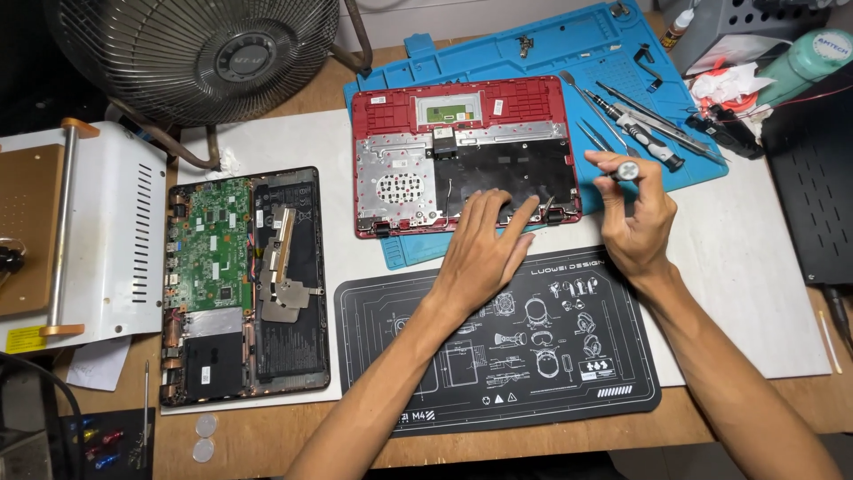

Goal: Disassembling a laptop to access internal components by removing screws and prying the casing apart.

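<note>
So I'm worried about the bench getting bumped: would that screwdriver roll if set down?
Probably: the screwdriver in the right hand looks round and slim. The blue mat has raised ridges that might stop it.

We have one view only, from the head: it looks steeply down and forward over the wooden table (267, 444), close enough that our forearms fill the lower frame.
</note>
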